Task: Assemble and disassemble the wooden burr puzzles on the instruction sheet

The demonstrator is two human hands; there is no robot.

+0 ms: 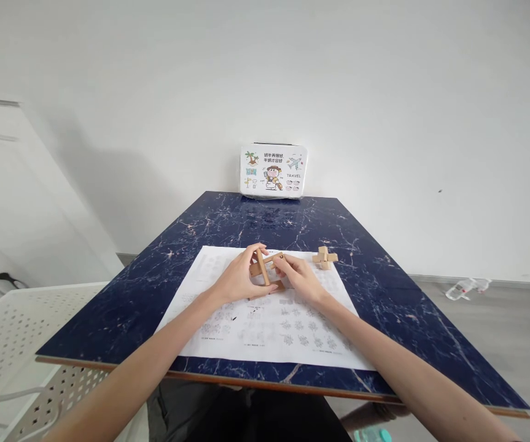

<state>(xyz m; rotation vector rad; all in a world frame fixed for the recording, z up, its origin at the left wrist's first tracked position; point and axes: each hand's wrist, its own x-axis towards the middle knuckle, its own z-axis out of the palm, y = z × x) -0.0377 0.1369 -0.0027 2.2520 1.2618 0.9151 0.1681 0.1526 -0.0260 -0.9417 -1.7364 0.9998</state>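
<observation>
My left hand (239, 277) and my right hand (299, 277) meet over a white printed sheet (265, 325) on the dark blue marbled table (131, 301). Between them they grip several crossed wooden puzzle bars (265, 268), fingers curled round the pieces. The left hand pinches the upright bar, and the right hand holds the bar's right end. A small assembled wooden burr puzzle (324, 257) rests on the table just right of my right hand, untouched.
A white tin box with cartoon travel pictures (273, 170) stands at the table's far edge against the wall. A white perforated rack (11, 331) sits to the left. A plastic bottle (465, 288) lies on the floor at right.
</observation>
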